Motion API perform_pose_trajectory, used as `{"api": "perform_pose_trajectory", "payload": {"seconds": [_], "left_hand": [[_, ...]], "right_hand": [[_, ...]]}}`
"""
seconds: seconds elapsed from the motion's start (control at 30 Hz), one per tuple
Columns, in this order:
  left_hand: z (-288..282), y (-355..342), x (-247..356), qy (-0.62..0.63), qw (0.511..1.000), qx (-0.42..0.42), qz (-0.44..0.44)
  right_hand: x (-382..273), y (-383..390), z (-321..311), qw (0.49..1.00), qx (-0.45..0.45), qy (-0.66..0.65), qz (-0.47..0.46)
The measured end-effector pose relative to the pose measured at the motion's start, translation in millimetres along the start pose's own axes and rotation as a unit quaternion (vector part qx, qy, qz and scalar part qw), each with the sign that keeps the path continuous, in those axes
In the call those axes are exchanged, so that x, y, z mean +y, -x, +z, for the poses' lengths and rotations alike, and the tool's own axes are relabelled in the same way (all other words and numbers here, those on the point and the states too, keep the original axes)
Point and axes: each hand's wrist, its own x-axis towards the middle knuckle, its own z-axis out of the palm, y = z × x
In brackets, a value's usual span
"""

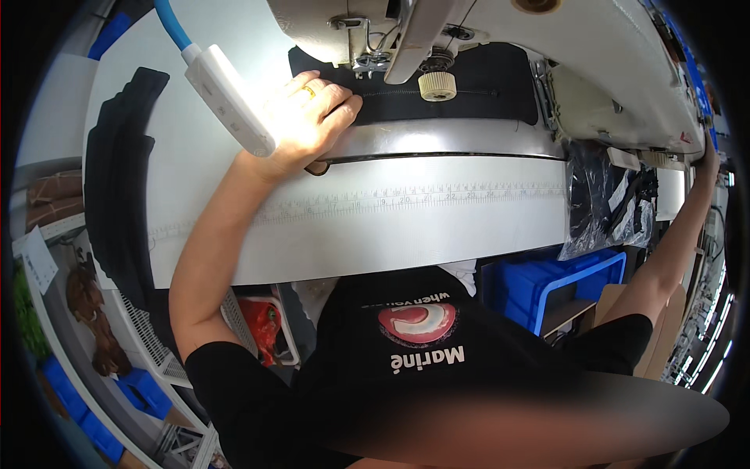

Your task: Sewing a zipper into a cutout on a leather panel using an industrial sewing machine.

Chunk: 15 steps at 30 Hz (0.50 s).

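A white sewing machine (625, 94) stands across the top of the view, its needle area above a piece of black fabric (469, 105). A line of stitching runs along this fabric, which lies on the metal bed plate (453, 138). My left hand (312, 113), with a ring on one finger, is at the fabric's left end. Its fingers are bent together against the cloth, and bright light washes out part of the hand. Over at the right end of the machine, my right hand (708, 162) reaches up beside the housing; its fingers are mostly hidden.
A white stick-shaped device (230, 102) on a blue cable hangs over the table near my left wrist. Stacked black fabric pieces (117, 180) lie at the left edge. A clear plastic bag (590, 203) of dark items is at right, above a blue crate (523, 293).
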Motion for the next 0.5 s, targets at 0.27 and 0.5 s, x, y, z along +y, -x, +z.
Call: {"api": "perform_pose_trajectory", "payload": {"seconds": [0.27, 0.5], "left_hand": [[1, -1, 1, -0.002, 1.000, 0.019, 0.002], [9, -5, -7, -0.004, 1.000, 0.020, -0.004]], "right_hand": [[29, 89, 26, 0.992, 0.022, -0.124, -0.006], [21, 70, 17, 0.983, 0.017, -0.176, -0.057]]}}
